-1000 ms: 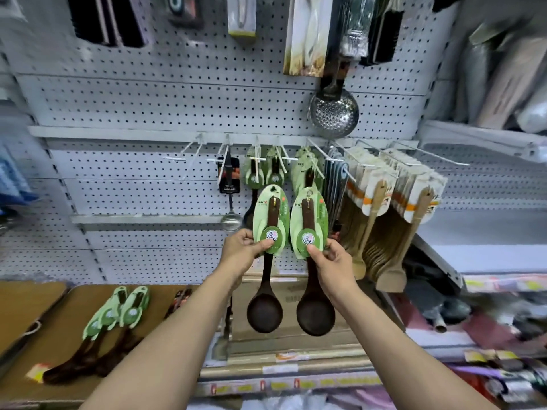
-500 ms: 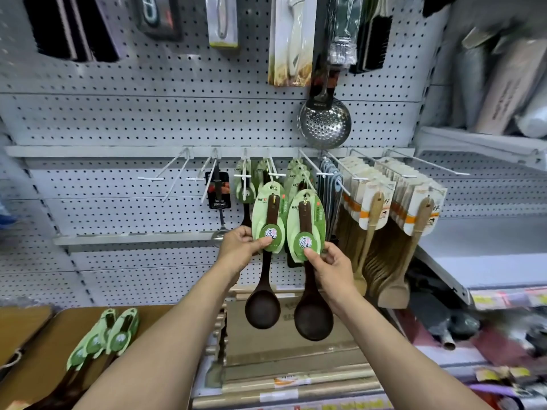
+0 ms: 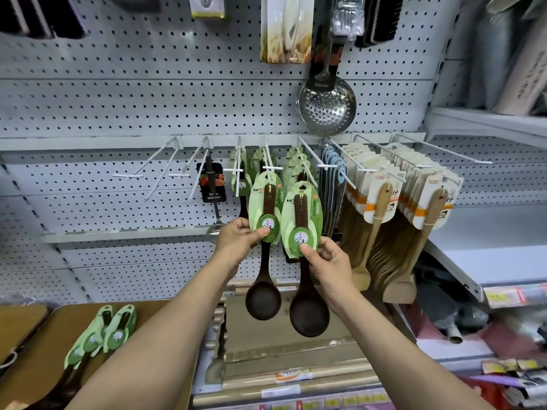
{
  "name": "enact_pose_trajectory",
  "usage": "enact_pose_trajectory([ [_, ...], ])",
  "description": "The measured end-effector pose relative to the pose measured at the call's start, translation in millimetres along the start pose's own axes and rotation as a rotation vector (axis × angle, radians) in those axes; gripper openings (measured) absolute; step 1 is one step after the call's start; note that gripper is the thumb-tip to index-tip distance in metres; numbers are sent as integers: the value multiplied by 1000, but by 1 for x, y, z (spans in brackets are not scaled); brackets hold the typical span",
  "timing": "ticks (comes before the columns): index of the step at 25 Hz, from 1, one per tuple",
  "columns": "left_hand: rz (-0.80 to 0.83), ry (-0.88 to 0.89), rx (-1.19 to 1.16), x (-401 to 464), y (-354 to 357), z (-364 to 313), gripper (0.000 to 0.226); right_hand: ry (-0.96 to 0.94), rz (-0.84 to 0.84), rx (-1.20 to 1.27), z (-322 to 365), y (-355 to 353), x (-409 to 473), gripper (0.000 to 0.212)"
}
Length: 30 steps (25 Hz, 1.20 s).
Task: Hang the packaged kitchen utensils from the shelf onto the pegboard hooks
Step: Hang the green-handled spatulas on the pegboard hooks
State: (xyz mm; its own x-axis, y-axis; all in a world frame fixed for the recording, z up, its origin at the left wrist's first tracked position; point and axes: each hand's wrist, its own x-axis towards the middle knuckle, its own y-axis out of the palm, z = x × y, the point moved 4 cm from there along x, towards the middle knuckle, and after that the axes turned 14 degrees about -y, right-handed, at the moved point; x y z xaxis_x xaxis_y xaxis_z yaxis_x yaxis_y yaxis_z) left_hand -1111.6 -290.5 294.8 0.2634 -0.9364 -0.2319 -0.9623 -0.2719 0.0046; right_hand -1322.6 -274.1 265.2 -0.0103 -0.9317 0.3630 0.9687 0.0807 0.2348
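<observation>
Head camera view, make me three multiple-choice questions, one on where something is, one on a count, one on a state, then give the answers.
1. Where is the steel skimmer?
A. on the pegboard above the hook row
B. lying on the brown shelf
C. in the left hand

2. How many green-carded spoons lie on the brown shelf at lower left?
A. none
B. two
C. five

3. What is the right hand doing?
A. hanging idle
B. pinching a spoon's green card
C. pressing flat on the pegboard

Answers:
1 A, it hangs high, above the hooks.
2 B, a pair of shelf spoons lies side by side.
3 B, its thumb and fingers grip the right spoon; the left hand likewise pinches the left spoon.
</observation>
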Motion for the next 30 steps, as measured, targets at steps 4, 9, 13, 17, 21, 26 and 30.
enact_pose_trajectory([
  [4, -46, -23, -8, 33, 8, -10, 27, 2, 3, 10, -9, 3, 11, 20],
  [9, -50, -57, -48, 79, 13, -20, 25, 13, 3, 14, -16, 3, 27, 20],
  [13, -61, -56, -17, 109, 11, -27, 26, 16, -10, 15, -22, 4, 40, 20],
  [17, -6, -31, -10, 125, 9, -27, 24, 20, -12, 11, -27, 0, 44, 20],
  [21, 18, -32, -18, 125, 9, -29, 24, -2, 10, -15, -22, 0, 40, 22],
  [26, -176, -11, 46, 94, 3, -36, 50, -23, 41, -21, -7, 0, 25, 18],
  [30, -293, 33, 36, 33, 5, -35, 59, -40, 65, -13, 5, 2, 10, 19],
])
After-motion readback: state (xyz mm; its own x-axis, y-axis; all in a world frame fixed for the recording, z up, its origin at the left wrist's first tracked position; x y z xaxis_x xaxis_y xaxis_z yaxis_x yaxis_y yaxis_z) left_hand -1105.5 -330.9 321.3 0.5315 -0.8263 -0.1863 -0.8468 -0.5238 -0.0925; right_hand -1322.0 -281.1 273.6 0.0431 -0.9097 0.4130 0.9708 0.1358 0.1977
